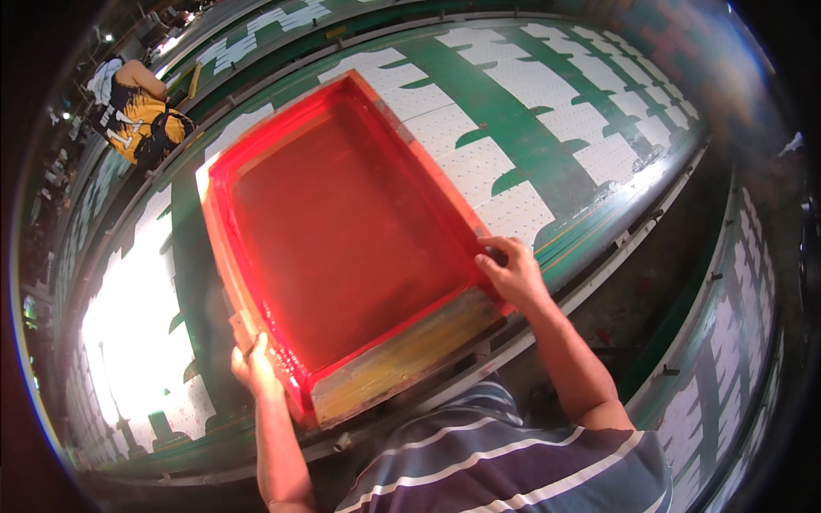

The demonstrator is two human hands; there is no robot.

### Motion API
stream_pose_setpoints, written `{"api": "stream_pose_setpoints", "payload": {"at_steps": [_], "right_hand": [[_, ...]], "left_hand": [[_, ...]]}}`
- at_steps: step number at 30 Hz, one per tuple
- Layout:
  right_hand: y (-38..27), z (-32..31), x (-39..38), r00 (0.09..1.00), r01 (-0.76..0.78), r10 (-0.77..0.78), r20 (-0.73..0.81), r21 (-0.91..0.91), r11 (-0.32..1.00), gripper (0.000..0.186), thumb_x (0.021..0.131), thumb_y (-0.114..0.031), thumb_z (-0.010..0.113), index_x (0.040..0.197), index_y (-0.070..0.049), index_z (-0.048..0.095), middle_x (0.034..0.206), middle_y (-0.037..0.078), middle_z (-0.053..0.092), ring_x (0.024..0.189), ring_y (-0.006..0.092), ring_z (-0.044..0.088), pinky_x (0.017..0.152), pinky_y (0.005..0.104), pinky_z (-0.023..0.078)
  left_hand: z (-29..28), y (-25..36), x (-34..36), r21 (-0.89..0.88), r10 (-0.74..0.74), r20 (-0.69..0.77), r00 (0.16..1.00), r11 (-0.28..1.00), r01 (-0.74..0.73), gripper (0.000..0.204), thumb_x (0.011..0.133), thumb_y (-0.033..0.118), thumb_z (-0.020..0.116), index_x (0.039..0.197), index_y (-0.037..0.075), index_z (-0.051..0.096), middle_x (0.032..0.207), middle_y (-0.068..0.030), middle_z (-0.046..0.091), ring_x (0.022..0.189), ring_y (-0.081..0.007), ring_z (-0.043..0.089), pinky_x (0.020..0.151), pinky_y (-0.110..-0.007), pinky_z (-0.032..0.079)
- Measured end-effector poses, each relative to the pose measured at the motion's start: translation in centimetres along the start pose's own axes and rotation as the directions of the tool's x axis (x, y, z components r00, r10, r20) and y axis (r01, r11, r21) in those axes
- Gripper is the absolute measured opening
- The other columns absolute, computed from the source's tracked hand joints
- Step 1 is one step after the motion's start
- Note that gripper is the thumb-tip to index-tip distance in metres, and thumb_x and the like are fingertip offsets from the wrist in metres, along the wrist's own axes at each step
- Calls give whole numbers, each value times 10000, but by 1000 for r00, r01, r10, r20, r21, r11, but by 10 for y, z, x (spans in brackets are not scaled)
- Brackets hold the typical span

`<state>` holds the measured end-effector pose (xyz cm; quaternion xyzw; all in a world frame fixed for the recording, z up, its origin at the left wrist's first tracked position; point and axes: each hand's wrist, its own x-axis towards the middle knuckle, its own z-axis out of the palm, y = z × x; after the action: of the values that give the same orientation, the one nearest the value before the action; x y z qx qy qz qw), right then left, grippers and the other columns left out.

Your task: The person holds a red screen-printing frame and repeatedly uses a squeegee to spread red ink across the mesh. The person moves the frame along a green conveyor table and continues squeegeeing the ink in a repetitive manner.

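Observation:
A large screen-printing frame (342, 231) is tilted over the green table in front of me. Its mesh is dark red, with bright red inner edges and wooden sides. At the near left corner my left hand (255, 369) is closed around a small wooden piece (245, 332) on the frame's side. My right hand (513, 272) grips the right side near the near right corner, thumb on the inner side and fingers over the rim. Beneath and around the frame lie white perforated cut pieces (487, 161), set out in rows.
The long green table (564, 192) runs to the far right, with a metal rail (599, 278) along its near edge. Another table with white pieces (727, 376) stands at the right. At the far left, a person in a yellow and black top (141, 120) is beside another table.

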<state>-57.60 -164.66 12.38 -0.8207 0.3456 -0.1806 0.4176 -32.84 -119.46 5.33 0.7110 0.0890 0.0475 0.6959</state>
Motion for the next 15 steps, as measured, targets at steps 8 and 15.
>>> {"api": "stream_pose_setpoints", "payload": {"at_steps": [8, 15], "right_hand": [[128, -126, 79, 989, -144, 144, -34, 7, 990, 425, 931, -286, 825, 1299, -73, 808, 1208, 207, 743, 1112, 331, 754, 1006, 424, 586], [193, -184, 113, 986, -165, 164, 19, 110, 980, 392, 956, -201, 810, 1322, -61, 798, 1245, 171, 716, 1101, 281, 738, 991, 395, 578]], "left_hand": [[164, -28, -114, 11, -21, -2, 1000, 1000, 21, 342, 908, 9, 860, 1210, 11, 699, 1111, -102, 783, 973, -195, 740, 913, -367, 578], [233, -37, -160, 73, 14, 4, 1000, 997, -14, 334, 895, 34, 886, 1186, 6, 725, 1104, -90, 786, 974, -189, 742, 909, -357, 582]]}}
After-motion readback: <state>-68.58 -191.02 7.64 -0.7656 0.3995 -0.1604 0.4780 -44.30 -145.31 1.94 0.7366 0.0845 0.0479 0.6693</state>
